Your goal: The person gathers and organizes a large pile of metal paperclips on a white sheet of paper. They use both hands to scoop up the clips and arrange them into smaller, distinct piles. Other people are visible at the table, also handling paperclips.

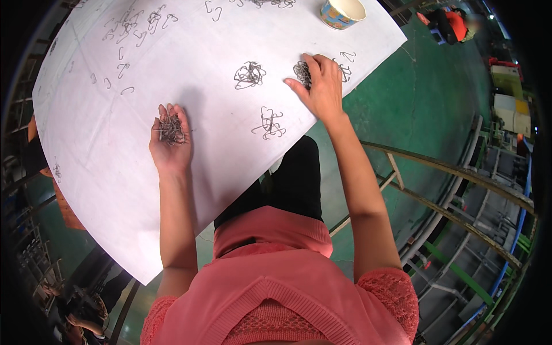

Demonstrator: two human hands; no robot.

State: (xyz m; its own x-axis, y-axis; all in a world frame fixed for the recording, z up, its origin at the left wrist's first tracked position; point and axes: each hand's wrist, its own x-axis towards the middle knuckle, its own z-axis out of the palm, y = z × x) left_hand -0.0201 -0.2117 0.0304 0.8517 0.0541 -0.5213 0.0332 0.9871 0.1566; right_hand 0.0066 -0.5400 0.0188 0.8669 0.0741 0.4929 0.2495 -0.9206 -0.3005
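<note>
My left hand (171, 144) is turned palm up above the white table, its fingers curled around a clump of thin metal hooks (172, 130). At the right, my right hand (323, 86) reaches palm down over a small pile of hooks (302, 75). Its thumb and fingers are spread apart at the pile, and the palm hides part of it. Between the hands lie a tangled heap of hooks (250, 75) and, nearer me, a looser heap of hooks (269, 123). A few more hooks (345, 70) show just right of my right hand.
A patterned paper tub (342, 12) stands at the table's far right. Scattered hooks (132, 26) lie at the far left of the white tabletop (103, 172). Metal railing (448, 164) runs along the right above a green floor. Other people (451, 26) are at the far right and lower left.
</note>
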